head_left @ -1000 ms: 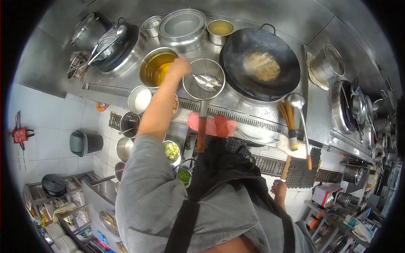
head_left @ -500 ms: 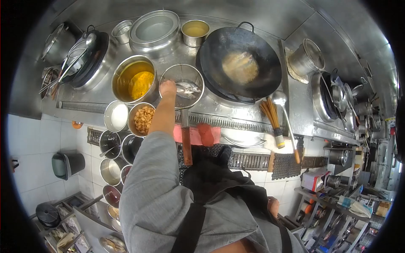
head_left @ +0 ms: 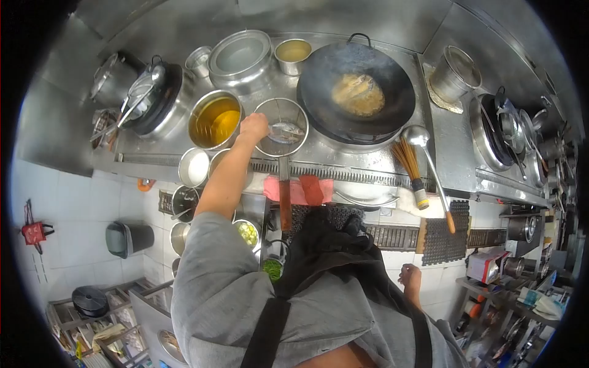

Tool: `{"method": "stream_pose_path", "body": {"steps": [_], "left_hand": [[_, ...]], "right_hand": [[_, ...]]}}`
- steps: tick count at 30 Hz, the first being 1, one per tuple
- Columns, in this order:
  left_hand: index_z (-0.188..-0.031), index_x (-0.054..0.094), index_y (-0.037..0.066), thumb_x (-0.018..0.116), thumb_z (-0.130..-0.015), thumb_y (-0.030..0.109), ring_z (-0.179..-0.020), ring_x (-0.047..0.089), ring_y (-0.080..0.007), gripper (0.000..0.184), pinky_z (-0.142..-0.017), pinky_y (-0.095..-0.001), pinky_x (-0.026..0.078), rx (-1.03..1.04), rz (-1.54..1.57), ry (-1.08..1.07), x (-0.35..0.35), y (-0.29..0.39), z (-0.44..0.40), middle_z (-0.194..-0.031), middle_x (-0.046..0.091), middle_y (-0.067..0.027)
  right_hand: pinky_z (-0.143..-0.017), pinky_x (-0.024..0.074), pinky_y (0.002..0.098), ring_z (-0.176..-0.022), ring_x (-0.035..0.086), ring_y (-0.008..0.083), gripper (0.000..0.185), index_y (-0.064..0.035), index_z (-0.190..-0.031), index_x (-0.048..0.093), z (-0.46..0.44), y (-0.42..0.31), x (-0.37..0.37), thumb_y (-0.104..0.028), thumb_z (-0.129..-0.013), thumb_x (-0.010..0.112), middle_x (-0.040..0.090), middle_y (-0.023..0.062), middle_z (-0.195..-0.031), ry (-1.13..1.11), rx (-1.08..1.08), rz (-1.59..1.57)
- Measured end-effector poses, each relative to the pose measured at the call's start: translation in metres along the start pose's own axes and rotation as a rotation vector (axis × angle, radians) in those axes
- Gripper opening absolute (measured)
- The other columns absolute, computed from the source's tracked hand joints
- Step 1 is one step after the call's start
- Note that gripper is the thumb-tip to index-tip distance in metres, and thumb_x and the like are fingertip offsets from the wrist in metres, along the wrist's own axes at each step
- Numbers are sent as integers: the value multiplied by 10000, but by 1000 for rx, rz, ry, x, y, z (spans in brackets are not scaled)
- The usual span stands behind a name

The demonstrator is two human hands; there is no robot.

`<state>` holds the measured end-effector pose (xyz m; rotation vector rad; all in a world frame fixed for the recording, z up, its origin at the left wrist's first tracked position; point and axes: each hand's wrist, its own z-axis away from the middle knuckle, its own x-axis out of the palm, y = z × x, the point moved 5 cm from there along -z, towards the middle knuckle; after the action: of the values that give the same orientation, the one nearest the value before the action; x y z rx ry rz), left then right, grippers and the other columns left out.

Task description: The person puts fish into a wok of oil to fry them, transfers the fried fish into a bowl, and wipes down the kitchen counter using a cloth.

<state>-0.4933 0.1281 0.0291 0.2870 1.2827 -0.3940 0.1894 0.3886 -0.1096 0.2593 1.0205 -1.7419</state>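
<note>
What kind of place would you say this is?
Probably a commercial kitchen: a large black wok on a steel range, a long-handled ladle and a strainer holding fish.

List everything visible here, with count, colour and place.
Large wok: one, black, stove
Strainer: one, steel, left of wok
Fish: several, silvery, in strainer
Yellow liquid: one potful, left of strainer
Ladle: one, steel, right of wok
Brush: one, tan, beside ladle
Pink cloth: one, stove front
Bin: one, dark, left floor
Other cookware: many, steel or black, around
Left hand: one, bare, strainer rim
Right hand: one, bare, lower right
</note>
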Motion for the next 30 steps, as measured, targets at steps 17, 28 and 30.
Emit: {"method": "stream_pose_path", "body": {"steps": [17,28,30], "left_hand": [[-895,701,95,646,-743,188,-923,643,-337,187,-845,-422,510,300,260,285,-114,199,16,-945,680,-146],[-979,688,52,584,-791,133,-987,639,-339,230,-849,-406,522,151,136,178,-9,298,-51,-1040,658,-195],[-1004,683,56,579,-801,132,-1016,633,-320,240,-857,-397,520,112,120,134,-2,305,-61,-1059,654,-191]], "right_hand": [[-377,454,292,-434,594,172,206,60,-923,658,-31,39,-27,-49,-836,506,606,123,-580,14,23,-89],[-384,458,307,-438,577,184,150,15,-869,654,20,115,-39,-69,-821,539,578,114,-546,95,181,-234],[-387,455,303,-440,579,186,149,16,-866,653,31,123,-40,-72,-821,541,576,115,-544,103,149,-217]]}}
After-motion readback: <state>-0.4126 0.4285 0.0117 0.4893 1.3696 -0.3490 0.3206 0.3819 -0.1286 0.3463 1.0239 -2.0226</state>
